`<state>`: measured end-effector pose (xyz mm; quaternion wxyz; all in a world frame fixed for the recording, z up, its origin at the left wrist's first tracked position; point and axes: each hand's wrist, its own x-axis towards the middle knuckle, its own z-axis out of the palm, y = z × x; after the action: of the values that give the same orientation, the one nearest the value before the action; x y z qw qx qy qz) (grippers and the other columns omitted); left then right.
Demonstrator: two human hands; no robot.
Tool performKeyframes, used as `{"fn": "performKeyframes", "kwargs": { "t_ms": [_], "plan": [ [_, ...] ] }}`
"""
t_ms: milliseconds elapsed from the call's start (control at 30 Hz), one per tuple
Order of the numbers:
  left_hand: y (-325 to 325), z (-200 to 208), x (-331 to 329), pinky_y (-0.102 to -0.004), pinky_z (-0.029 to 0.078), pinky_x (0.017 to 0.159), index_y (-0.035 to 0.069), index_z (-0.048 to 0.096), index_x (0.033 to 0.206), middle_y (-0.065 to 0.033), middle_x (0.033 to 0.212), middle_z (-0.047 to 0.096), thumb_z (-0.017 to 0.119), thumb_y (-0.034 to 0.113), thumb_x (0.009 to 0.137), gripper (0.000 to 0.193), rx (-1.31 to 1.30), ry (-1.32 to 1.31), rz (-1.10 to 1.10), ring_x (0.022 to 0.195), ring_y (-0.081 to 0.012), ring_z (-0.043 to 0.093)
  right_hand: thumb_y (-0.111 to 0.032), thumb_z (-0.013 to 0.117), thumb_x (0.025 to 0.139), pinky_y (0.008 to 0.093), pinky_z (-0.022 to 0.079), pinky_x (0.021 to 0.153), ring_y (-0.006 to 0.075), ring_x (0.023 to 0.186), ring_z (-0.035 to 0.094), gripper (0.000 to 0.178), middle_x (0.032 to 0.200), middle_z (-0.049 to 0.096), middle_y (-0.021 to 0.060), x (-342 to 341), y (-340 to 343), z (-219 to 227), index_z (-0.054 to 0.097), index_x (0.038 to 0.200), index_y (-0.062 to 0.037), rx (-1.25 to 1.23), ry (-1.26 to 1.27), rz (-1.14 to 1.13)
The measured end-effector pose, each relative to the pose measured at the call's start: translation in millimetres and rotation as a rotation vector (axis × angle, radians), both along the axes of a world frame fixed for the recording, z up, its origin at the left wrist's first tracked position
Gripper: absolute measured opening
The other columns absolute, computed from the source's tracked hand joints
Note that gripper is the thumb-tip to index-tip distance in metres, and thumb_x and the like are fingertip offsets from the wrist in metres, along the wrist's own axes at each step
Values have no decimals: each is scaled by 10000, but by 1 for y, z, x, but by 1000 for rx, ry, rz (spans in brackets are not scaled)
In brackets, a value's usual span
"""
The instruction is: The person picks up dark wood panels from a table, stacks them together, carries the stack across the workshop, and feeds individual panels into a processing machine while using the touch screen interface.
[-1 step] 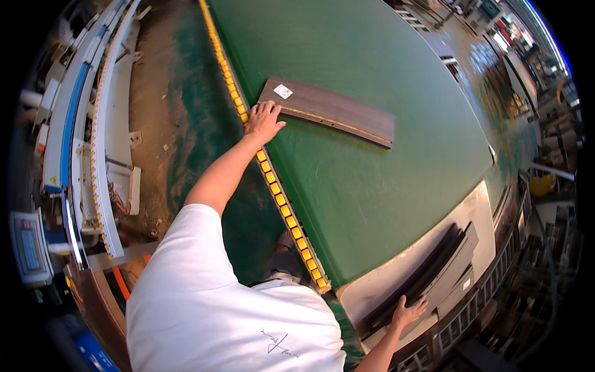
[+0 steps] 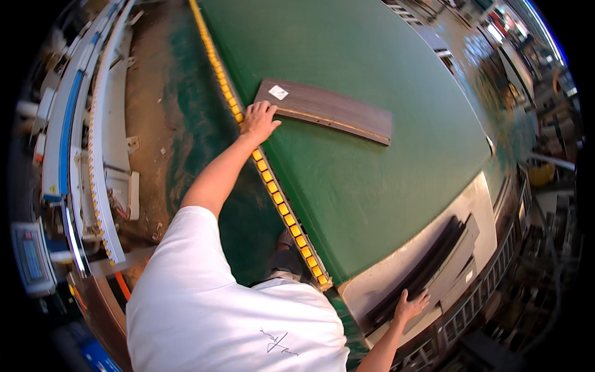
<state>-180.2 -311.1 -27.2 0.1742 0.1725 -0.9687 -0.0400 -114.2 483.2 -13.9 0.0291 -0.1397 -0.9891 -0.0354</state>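
A brown wooden board (image 2: 334,111) with a white label (image 2: 278,92) lies flat on a green work surface (image 2: 297,186). Its near long edge shows a lighter strip and small dark holes. At the board's left end is my left hand (image 2: 259,122), fingers stretched out, the tips touching or very near its corner. To the lower right, my right hand (image 2: 412,305) hovers over or rests on a stack of dark grey curved boards (image 2: 443,276), fingers spread. Beside them lie black curved strips (image 2: 418,273). Whether that hand touches the stack I cannot tell.
Yellow rollers (image 2: 276,198) line the left edge of the green surface. The stack lies on a pale board (image 2: 480,211) at the near right corner. Further left stands a long machine with a blue rail (image 2: 71,133) and a small control panel (image 2: 31,257).
The whole view has shifted slightly. My left hand keeps its place at the board's end, and the right hand stays by the stack with its fingers a little more spread.
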Motion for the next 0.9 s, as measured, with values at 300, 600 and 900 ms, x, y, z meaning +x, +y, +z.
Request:
{"fn": "performKeyframes", "kwargs": {
  "t_ms": [300,600,900],
  "plan": [
    [122,12,20,-457,515,777,103,645,834,-88,899,603,838,325,768,302,119,21,-195,931,-324,591,-89,714,860,409,420,1112,342,1282,566,512,1341,603,217,-18,-115,12,578,1345,4,-637,295,309],
    [449,60,114,-410,574,826,43,739,1107,-195,984,745,717,333,896,359,955,-349,-486,904,-345,731,-469,592,993,448,514,911,385,1044,675,550,1177,671,239,-47,-163,-38,666,1221,25,-964,-45,-51],
    [422,50,112,-357,571,736,26,733,1059,-150,915,758,682,219,938,234,1052,47,-161,797,-288,738,-467,509,1061,374,501,777,228,807,629,591,854,700,147,-42,-72,10,695,981,88,-1278,-4,-313]
  ]
}}
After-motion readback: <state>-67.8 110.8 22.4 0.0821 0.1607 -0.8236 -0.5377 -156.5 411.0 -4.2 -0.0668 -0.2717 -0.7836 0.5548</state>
